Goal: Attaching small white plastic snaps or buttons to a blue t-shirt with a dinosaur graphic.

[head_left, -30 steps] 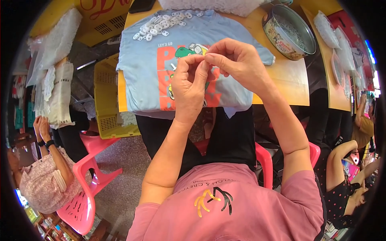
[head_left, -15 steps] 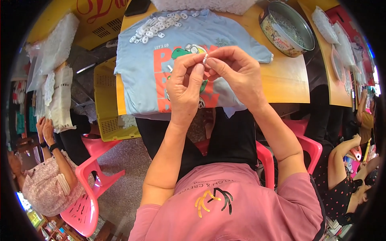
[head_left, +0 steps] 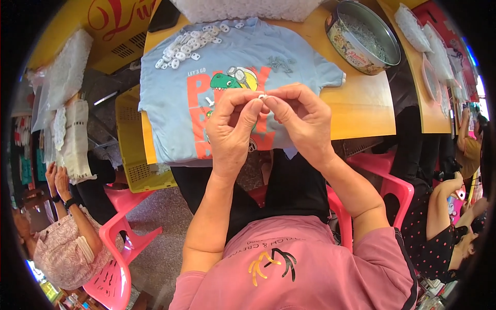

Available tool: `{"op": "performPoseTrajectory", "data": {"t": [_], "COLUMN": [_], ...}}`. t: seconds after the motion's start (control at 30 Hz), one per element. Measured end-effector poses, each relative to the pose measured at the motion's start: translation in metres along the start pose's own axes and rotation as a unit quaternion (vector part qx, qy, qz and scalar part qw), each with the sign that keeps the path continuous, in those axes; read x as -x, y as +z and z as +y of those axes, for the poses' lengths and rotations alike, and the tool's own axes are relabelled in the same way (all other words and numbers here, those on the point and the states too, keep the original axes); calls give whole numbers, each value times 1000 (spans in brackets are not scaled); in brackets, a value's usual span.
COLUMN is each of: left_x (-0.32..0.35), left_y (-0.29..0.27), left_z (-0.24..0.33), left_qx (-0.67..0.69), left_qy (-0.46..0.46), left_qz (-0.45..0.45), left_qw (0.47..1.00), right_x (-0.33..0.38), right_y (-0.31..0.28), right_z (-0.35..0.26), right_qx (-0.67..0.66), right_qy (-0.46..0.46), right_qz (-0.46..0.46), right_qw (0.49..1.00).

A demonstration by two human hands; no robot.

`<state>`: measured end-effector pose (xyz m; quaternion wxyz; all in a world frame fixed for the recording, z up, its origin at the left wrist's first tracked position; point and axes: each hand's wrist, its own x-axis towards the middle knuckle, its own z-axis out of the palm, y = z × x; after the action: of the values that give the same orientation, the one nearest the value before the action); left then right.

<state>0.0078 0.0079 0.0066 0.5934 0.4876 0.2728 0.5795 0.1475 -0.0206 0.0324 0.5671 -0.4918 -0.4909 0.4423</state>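
My left hand and my right hand meet above a light blue T-shirt spread on the table. Thumbs and forefingers of both pinch a small white plastic piece, mostly covered by the fingertips. On the shirt beyond my left hand lies a heap of white oval plastic pieces with holes. A small white peg-like part rests beside my left fingers. Farther right on the cloth sits a little pile of thin greyish-green bits, too small to make out.
A round tin holding many similar small bits stands on the yellow table. Behind the shirt is a large clear bag of white pieces. A yellow crate and pink chair are left. Other people sit at both sides.
Both hands have come slightly lower in the view, still pinching the small white piece, and the view itself has shifted a little. More of the shirt's dinosaur print now shows beyond the fingers.
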Motion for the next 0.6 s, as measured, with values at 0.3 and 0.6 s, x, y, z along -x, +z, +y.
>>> {"op": "performPoseTrajectory", "data": {"t": [0.3, 0.6], "left_x": [0, -1], "left_y": [-4, -2], "left_z": [-1, -3], "left_qx": [53, 72], "left_qy": [-23, -38], "left_qz": [7, 20], "left_qw": [998, 996], "right_x": [-3, -41], "right_y": [-6, -66], "right_z": [6, 10], "right_qx": [49, 377], "right_qy": [-99, -187], "right_qz": [-52, -5], "right_qw": [993, 907]}}
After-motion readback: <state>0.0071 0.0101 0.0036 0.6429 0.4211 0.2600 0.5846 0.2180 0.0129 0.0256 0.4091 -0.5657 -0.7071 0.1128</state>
